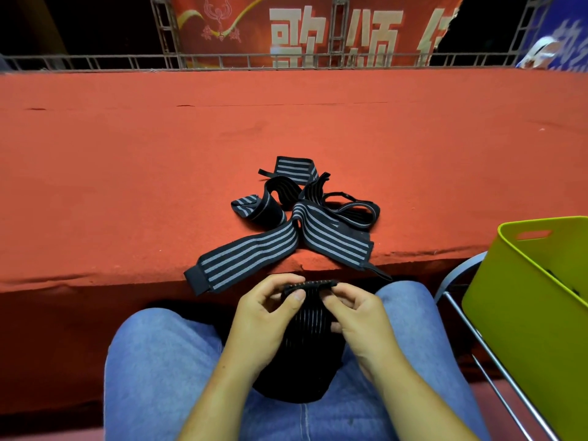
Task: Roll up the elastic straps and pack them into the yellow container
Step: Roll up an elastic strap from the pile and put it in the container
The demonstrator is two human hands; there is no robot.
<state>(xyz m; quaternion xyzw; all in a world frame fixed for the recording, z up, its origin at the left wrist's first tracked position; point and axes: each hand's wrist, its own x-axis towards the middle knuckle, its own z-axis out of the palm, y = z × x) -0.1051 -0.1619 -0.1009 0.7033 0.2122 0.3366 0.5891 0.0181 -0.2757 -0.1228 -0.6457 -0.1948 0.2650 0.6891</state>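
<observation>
- My knees in blue jeans (159, 361) fill the bottom of the view, and a black strap (305, 345) hangs down between them.
- My left hand (267, 310) and right hand (356, 313) each pinch the top edge of that strap between thumb and fingers, close together with the end held flat across. I see no coil in it, so I judge I am only starting the roll.
- Just beyond my hands, the loose straps (302, 218) lie tangled on the edge of the red carpet (222, 138), black with grey stripes. One long end droops over the edge towards me. None of these is rolled.
- To my right the yellow container (534, 297) sits on a metal-framed chair (496, 354), near my knee. A bit of something dark shows inside, but too little to tell whether any rolled straps are packed.
- So most of the job is left, I reckon: roll this one, drop it in, then work through the pile.
- Far off, a railing and a red banner (318, 27) close the back.
</observation>
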